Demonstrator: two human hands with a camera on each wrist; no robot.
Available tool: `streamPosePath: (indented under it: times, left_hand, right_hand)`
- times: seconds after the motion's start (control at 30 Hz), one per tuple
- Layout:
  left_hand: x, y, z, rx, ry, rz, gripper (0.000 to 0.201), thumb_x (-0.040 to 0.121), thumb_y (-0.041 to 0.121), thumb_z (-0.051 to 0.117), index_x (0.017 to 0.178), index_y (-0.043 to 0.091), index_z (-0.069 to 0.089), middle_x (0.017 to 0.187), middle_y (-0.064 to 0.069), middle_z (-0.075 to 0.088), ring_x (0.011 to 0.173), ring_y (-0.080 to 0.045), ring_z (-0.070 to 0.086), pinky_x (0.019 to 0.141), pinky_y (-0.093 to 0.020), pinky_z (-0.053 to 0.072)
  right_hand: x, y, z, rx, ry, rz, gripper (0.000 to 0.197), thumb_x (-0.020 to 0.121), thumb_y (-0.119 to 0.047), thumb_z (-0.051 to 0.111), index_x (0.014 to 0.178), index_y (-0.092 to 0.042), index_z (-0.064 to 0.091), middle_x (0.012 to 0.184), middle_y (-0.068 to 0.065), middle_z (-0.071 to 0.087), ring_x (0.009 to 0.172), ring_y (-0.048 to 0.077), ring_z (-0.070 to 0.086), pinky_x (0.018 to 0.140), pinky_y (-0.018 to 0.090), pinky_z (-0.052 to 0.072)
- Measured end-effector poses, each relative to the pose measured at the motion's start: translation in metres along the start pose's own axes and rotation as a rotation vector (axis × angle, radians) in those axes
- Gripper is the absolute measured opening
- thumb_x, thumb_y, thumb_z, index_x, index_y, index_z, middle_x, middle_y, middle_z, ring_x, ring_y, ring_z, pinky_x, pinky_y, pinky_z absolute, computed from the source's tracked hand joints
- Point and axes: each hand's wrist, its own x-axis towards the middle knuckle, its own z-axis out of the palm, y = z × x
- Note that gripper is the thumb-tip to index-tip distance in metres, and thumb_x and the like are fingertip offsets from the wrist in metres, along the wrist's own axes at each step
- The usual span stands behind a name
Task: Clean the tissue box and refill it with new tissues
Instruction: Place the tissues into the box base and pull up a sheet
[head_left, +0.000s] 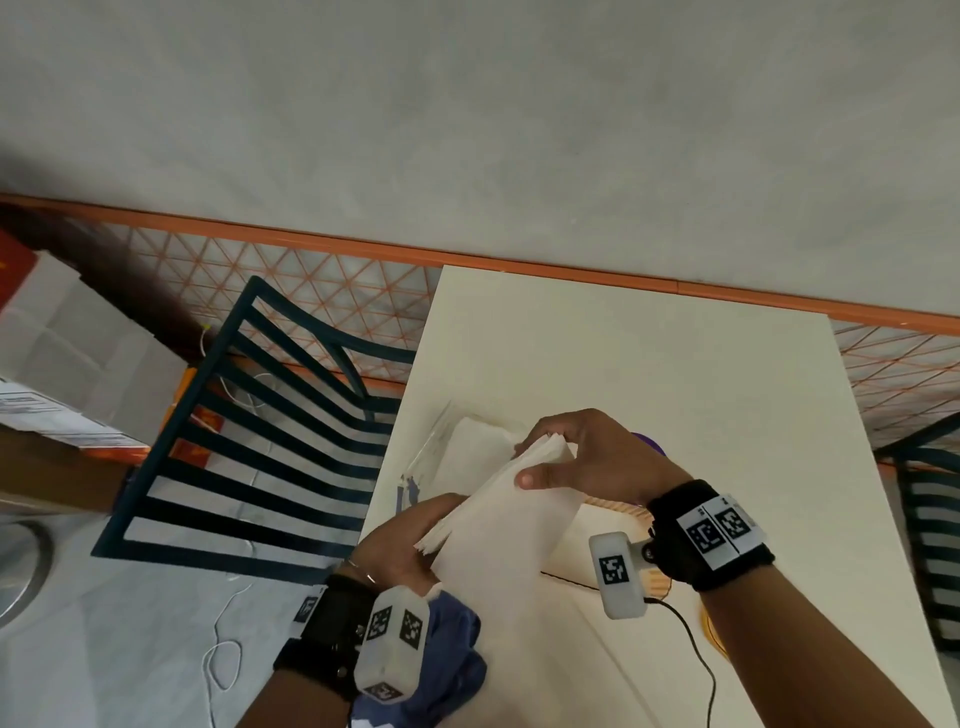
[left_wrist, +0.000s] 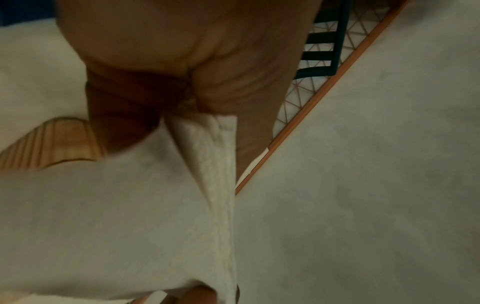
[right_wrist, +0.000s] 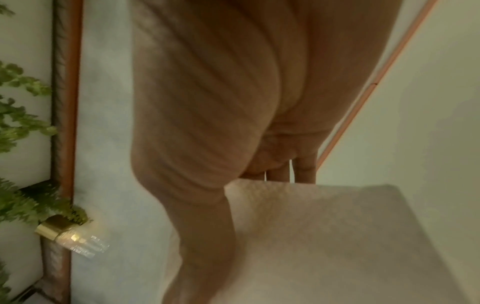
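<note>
A thick stack of white tissues (head_left: 506, 512) is held above the white table (head_left: 675, 389) by both hands. My left hand (head_left: 410, 540) grips its near end, thumb and fingers round the edge, as the left wrist view shows on the tissue stack (left_wrist: 202, 164). My right hand (head_left: 576, 457) grips the far end, thumb on top, fingers behind; the right wrist view shows the stack (right_wrist: 324, 236) under the thumb. The wooden tissue box (head_left: 602, 540) lies beneath, mostly hidden. A clear plastic tissue wrapper (head_left: 447, 447) with more white tissues lies behind.
A blue cloth (head_left: 447, 660) lies at the table's near left edge. A dark slatted chair (head_left: 249, 441) stands left of the table, another chair (head_left: 930, 530) at the right. Cardboard boxes (head_left: 67, 353) sit far left. A purple object (head_left: 649, 444) peeks from behind my right hand.
</note>
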Motion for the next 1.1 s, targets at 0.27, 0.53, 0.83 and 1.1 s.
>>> streamPosePath:
  times: [0.27,0.53,0.83,1.1]
  left_hand:
    - [-0.004,0.006,-0.021,0.134,0.345,0.349,0.062,0.095,0.054,0.05,0.135,0.007,0.053,0.137,-0.024,0.059,0.123,-0.041,0.058,0.108,-0.058,0.045]
    - [0.043,0.022,-0.015,0.362,0.683,0.496,0.039,0.066,-0.003,0.076,0.097,0.02,0.069,0.089,-0.001,0.071,0.081,-0.02,0.067,0.058,-0.024,0.052]
    - [0.07,0.004,-0.037,0.474,0.725,0.448,0.048,0.058,-0.005,0.073,0.094,0.026,0.066,0.091,0.005,0.069,0.082,-0.013,0.068,0.055,-0.019,0.054]
    - [0.081,0.005,-0.022,0.321,0.732,0.446,0.054,0.061,-0.008,0.074,0.101,0.028,0.066,0.095,0.003,0.07,0.085,-0.016,0.068,0.066,-0.032,0.059]
  right_hand:
    - [0.03,0.024,0.027,0.425,0.161,0.074,0.028,0.084,-0.028,0.081,0.103,-0.009,0.072,0.102,0.011,0.077,0.096,0.03,0.074,0.079,0.041,0.06]
    - [0.077,0.044,0.056,0.391,0.184,0.014,0.025,0.087,-0.03,0.078,0.102,-0.014,0.067,0.104,0.006,0.076,0.092,0.022,0.07,0.081,0.039,0.057]
    - [0.086,0.084,0.055,0.221,0.136,0.124,0.05,0.071,0.001,0.083,0.11,-0.027,0.07,0.117,-0.007,0.067,0.104,0.014,0.065,0.083,0.023,0.056]
    - [0.094,0.084,0.067,0.284,0.131,0.137,0.062,0.062,0.015,0.074,0.112,-0.021,0.069,0.11,0.002,0.073,0.094,0.012,0.067,0.072,0.022,0.056]
